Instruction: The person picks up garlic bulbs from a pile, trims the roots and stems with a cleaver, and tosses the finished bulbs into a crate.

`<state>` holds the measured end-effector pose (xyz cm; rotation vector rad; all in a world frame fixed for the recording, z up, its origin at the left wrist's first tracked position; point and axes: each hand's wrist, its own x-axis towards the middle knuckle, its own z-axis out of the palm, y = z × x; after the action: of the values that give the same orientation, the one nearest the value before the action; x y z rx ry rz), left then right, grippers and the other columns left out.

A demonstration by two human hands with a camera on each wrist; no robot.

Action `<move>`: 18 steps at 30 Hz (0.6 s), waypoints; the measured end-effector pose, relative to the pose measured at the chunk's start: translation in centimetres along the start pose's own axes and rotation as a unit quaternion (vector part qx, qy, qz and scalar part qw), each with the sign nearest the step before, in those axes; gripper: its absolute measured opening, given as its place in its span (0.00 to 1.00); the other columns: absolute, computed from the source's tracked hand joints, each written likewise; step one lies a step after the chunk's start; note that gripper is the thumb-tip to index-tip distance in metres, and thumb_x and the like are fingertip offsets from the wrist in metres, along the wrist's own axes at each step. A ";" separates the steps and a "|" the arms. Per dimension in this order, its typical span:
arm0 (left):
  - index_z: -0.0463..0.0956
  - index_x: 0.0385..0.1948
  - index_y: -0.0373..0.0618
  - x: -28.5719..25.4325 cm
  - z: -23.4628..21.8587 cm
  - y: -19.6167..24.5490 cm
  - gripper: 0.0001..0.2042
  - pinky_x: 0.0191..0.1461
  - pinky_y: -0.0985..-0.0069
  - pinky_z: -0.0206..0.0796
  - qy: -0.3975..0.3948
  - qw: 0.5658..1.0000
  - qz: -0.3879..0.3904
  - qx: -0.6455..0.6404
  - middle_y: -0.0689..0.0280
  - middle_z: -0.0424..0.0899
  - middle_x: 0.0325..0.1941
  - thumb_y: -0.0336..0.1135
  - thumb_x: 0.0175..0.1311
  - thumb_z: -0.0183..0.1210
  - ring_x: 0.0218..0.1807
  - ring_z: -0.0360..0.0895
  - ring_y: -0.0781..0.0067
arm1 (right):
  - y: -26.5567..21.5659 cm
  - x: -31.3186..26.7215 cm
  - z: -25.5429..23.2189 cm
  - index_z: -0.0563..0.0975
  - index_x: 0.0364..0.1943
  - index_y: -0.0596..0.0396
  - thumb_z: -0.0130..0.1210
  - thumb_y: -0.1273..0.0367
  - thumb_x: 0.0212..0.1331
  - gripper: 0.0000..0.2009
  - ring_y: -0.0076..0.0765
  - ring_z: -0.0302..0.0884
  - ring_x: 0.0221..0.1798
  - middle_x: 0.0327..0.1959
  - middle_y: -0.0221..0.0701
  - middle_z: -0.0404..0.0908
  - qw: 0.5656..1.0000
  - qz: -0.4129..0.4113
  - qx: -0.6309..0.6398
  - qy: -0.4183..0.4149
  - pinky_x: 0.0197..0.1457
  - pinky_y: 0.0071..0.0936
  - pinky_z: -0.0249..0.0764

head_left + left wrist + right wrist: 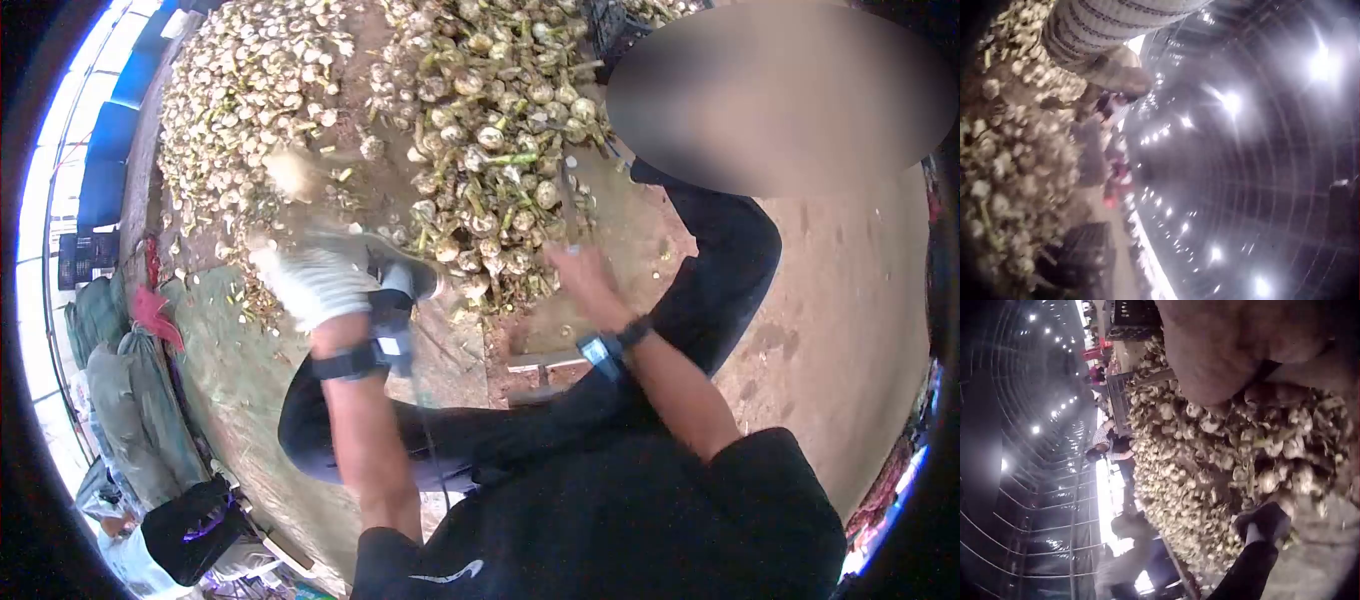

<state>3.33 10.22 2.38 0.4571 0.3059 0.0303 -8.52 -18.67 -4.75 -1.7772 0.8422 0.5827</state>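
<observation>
Observed along the head view's left side: blue panels, dark crates below, bulky grey-green sacks, pink-red material beside them, black bag with purple trim. Noted in the right wrist view: dark ribbed roof, bright lights, person in striped top.

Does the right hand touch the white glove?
Apart; the head view shows garlic bulbs and a shoe between the right hand and the glove.
</observation>
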 end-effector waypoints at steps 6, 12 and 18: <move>0.70 0.54 0.39 -3.6 8.9 0.7 0.27 0.41 0.78 0.70 0.044 0.988 0.123 0.083 0.57 0.75 0.55 0.54 0.64 0.50 0.48 0.76 0.68 | -1.7 14.8 3.5 0.77 0.28 0.63 0.58 0.59 0.52 0.16 0.48 0.80 0.33 0.33 0.46 0.80 0.945 -0.187 -0.143 0.226 0.37 0.44 0.74; 0.71 0.47 0.46 -3.5 2.2 -6.2 0.21 0.27 0.82 0.59 0.056 0.972 -0.144 0.175 0.70 0.69 0.32 0.52 0.64 0.53 0.28 0.62 0.79 | -4.4 19.7 3.0 0.79 0.33 0.62 0.59 0.63 0.49 0.14 0.56 0.78 0.36 0.41 0.48 0.76 0.881 -0.329 -0.287 0.184 0.40 0.48 0.74; 0.71 0.46 0.49 -2.0 -1.7 -8.2 0.19 0.30 0.71 0.70 0.065 0.946 -0.178 0.264 0.64 0.77 0.35 0.53 0.64 0.51 0.31 0.76 0.68 | -4.1 16.5 3.7 0.78 0.31 0.62 0.58 0.63 0.51 0.13 0.44 0.78 0.26 0.23 0.40 0.79 0.949 -0.226 -0.212 0.051 0.29 0.41 0.72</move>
<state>0.54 3.38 -2.11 0.9285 0.5267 -0.3856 5.17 -18.77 -15.50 -2.3200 0.3609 0.3835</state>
